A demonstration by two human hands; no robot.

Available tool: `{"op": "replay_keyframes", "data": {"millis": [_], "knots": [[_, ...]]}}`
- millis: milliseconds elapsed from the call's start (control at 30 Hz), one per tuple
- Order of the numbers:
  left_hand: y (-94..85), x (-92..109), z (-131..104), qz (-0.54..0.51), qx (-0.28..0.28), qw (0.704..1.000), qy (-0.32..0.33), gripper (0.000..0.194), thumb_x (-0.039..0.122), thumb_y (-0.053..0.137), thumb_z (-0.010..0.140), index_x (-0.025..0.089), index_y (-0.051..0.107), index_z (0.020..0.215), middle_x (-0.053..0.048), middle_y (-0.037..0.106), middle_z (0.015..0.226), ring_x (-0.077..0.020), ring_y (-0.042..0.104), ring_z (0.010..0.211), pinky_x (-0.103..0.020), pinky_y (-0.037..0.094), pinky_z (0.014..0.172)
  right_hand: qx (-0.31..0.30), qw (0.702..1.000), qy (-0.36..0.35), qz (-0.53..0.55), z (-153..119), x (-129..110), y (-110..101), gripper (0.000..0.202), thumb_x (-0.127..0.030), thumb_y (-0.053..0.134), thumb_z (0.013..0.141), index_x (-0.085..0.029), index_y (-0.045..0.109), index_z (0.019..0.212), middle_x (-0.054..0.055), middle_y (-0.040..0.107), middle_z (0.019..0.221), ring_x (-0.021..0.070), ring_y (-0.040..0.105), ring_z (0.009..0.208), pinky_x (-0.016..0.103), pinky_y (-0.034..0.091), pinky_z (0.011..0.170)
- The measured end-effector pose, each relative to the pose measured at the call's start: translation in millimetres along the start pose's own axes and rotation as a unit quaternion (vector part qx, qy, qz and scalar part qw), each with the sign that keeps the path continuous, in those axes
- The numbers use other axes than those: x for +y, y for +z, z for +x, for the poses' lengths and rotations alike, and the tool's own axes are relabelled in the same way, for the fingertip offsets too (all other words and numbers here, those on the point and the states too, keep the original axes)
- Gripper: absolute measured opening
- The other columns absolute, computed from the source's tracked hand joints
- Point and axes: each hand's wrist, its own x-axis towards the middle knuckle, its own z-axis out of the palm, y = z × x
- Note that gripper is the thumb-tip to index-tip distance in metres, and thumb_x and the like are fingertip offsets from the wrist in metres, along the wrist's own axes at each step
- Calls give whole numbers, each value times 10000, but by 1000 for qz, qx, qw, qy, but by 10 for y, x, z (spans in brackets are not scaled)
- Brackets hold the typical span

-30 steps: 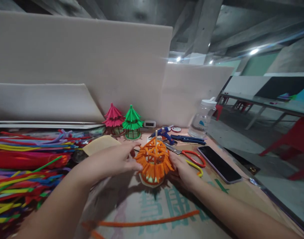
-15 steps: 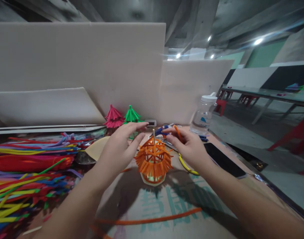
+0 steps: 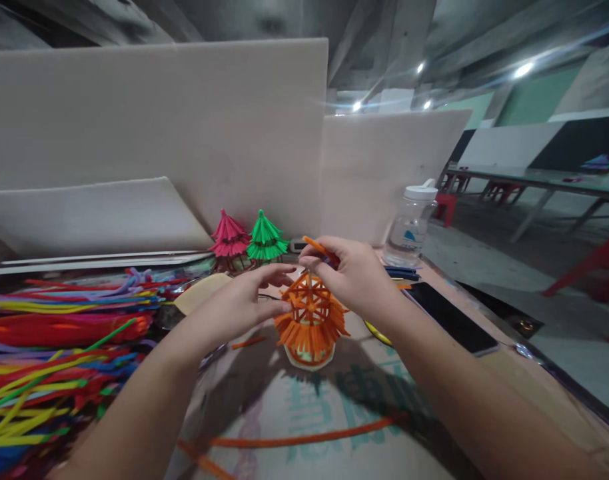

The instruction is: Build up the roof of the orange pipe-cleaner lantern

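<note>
An orange pagoda-like model (image 3: 312, 333) made of pipe cleaners stands upright on a pale base in front of me. Its upper frame is open latticework, with a fringed roof below. My right hand (image 3: 357, 270) pinches a short orange pipe cleaner (image 3: 318, 247) at the top of the central stick, which the fingers mostly cover. On the model's left side, my left hand (image 3: 239, 293) has thumb and fingers apart; its thumb tip is at the edge of the frame, and I cannot tell if it touches. A long orange pipe cleaner (image 3: 304, 440) lies nearer me on the cardboard.
Bundles of coloured pipe cleaners (image 3: 59, 360) cover the left side. A pink model (image 3: 229, 235) and a green model (image 3: 266, 237) stand behind. To the right are a water bottle (image 3: 410, 227) and a black phone (image 3: 452, 319). White boards (image 3: 159, 133) stand at the back.
My right hand has moved left and inward, bringing the short orange pipe cleaner to the stick's top. My left hand has come down slightly beside the frame.
</note>
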Motion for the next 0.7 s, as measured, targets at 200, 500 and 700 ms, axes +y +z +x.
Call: {"op": "replay_keyframes", "data": {"millis": [200, 500, 700], "knots": [[64, 4, 36, 1, -14, 1000, -8, 608, 320, 671, 779, 295, 520, 1367, -12, 717, 1133, -215, 685, 977, -279, 539, 799, 0, 1000, 12, 20, -7, 59, -43, 108, -190, 570, 878, -181, 661, 821, -16, 672, 727, 111, 541, 632, 227, 364, 592], [102, -65, 30, -22, -7, 1000, 17, 571, 303, 617, 795, 294, 530, 1359, -30, 717, 1136, -226, 682, 996, -311, 534, 833, -9, 999, -6, 32, -9, 42, -37, 105, -147, 576, 863, -179, 663, 813, -16, 671, 723, 115, 565, 656, 223, 392, 619], [38, 17, -10, 28, 4, 1000, 9, 527, 299, 651, 787, 287, 581, 1309, -15, 734, 1108, -218, 692, 966, -272, 538, 788, -14, 999, 3, 46, -26, 37, -35, 92, -211, 586, 890, -193, 675, 879, -2, 704, 790, 135, 610, 707, 240, 409, 640]]}}
